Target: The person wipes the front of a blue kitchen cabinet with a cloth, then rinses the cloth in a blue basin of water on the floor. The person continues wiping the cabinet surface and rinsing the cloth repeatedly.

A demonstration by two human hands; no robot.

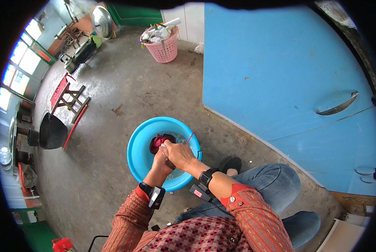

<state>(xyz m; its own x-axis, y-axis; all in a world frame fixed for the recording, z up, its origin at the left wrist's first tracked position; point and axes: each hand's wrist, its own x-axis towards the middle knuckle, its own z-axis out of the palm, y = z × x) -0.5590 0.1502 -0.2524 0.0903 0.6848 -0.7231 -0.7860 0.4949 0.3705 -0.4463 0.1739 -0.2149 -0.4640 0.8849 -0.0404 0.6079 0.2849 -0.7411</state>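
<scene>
A light blue plastic basin (134,157) stands on the floor in front of me, with some water in it. Over it my left hand (159,163) and my right hand (178,154) are pressed together, both closed round a dark red cloth (157,142). The cloth bunches out beyond my fingers, over the basin's far left part. A darker, greyish bit shows between my palms; I cannot tell whether it belongs to the cloth. Near the basin's right side, a thin red strand (191,136) stands beside my right hand. My fingers partly hide the grip.
Blue cabinet doors (276,71) with metal handles fill the right. A pink basket (162,49) of rubbish stands at the back. To the left are a wooden folding stool (72,98) and a black pot (53,132). My shoe (230,164) is close to the basin.
</scene>
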